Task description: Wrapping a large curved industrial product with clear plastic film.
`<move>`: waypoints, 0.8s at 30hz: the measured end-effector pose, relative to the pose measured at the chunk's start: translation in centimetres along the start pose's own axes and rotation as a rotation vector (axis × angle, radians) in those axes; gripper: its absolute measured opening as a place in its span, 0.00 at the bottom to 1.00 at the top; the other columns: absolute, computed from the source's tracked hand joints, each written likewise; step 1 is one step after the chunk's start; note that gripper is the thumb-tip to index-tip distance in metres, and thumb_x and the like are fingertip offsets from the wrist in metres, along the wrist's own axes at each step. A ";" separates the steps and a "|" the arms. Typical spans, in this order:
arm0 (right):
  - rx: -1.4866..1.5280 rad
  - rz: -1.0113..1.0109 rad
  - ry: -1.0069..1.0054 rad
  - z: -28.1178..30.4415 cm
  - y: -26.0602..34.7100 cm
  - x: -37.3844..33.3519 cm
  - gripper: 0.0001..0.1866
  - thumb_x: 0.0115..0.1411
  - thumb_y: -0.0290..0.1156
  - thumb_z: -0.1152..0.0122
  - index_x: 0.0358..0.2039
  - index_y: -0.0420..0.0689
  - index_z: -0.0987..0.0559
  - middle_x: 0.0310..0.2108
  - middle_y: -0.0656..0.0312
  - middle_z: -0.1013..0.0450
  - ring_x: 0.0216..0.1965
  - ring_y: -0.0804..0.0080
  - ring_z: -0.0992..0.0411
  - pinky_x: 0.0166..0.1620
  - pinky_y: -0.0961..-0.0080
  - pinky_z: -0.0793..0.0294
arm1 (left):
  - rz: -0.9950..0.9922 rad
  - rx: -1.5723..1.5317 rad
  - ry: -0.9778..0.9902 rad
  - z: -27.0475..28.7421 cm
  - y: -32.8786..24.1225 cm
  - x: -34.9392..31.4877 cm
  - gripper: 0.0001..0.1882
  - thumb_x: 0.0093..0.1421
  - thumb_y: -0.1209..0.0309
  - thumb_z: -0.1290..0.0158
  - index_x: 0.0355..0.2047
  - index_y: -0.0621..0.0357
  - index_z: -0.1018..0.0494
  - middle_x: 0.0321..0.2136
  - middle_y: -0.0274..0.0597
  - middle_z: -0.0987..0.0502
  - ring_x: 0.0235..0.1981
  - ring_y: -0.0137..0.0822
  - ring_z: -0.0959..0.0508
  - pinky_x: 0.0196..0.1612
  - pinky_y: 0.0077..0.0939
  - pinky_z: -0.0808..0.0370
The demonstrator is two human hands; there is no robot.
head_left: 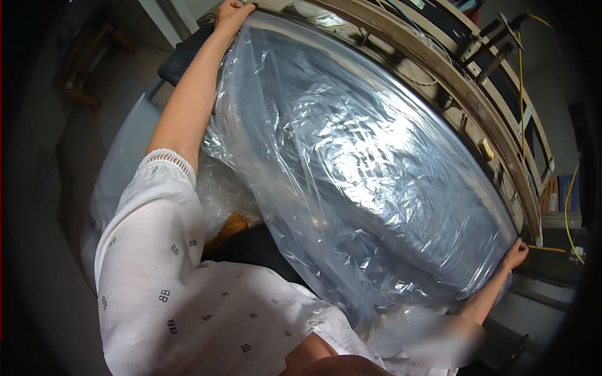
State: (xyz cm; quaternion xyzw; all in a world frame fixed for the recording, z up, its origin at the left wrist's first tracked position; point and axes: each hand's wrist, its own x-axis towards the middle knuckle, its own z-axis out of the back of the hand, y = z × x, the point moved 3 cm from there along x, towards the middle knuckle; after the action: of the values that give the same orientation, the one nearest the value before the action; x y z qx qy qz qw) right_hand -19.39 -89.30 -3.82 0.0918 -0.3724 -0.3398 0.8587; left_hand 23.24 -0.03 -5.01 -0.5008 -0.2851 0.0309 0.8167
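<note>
A wide sheet of clear plastic film [288, 144] is stretched between my hands, shiny and wrinkled, with its loose part hanging over my lap. At the far left corner my left hand [233, 15] is closed, pinching the film's upper edge. Out at the right, my right hand [515, 255] is closed on the film's other corner. The film's far edge lies along the front of a long machine bar [439, 94]. Under the film a darker flat surface shows through, too blurred by glare to make out.
Behind the film runs a machine frame with brown rails, wires and a metal bracket [495, 47]. A yellow cable [521, 94] hangs at the right, near stacked boxes [558, 194]. More plastic film [122, 156] drapes at the left. Something orange-brown [231, 227] lies beside my lap.
</note>
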 end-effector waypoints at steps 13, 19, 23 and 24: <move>-0.034 -0.177 0.028 0.8 -2.5 1.0 0.29 0.60 0.45 0.61 0.46 0.28 0.31 0.44 0.40 0.34 0.47 0.49 0.37 0.50 0.63 0.42 | 0.434 -0.434 -0.137 1.3 1.8 1.3 0.19 0.61 0.58 0.65 0.41 0.61 0.35 0.31 0.50 0.29 0.31 0.42 0.26 0.35 0.33 0.28; 0.054 0.097 0.042 1.1 -8.2 2.3 0.25 0.62 0.43 0.63 0.45 0.32 0.30 0.44 0.45 0.33 0.46 0.51 0.37 0.50 0.65 0.41 | 0.087 0.761 -0.074 1.0 -4.4 -3.1 0.13 0.56 0.63 0.51 0.32 0.60 0.25 0.33 0.39 0.25 0.36 0.29 0.27 0.41 0.21 0.33; -0.414 0.039 0.070 4.2 6.6 -4.3 0.24 0.60 0.47 0.58 0.42 0.38 0.27 0.41 0.47 0.31 0.43 0.51 0.34 0.47 0.62 0.37 | -0.057 -0.050 0.200 5.8 -4.7 -3.1 0.17 0.51 0.58 0.44 0.34 0.57 0.23 0.32 0.36 0.23 0.34 0.29 0.27 0.41 0.20 0.34; -0.519 0.240 -0.023 7.0 7.0 -6.5 0.21 0.58 0.47 0.54 0.40 0.42 0.26 0.41 0.51 0.31 0.44 0.56 0.34 0.46 0.62 0.36 | -0.051 -0.002 0.171 6.1 -4.1 -1.6 0.18 0.52 0.57 0.45 0.36 0.58 0.24 0.32 0.36 0.24 0.35 0.29 0.27 0.42 0.20 0.34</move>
State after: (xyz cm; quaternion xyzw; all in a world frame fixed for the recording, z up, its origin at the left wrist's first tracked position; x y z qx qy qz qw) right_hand -23.93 -79.14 0.23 -0.1795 -0.2908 -0.3206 0.8834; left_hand 17.93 2.30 -0.22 -0.4949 -0.2270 -0.0331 0.8381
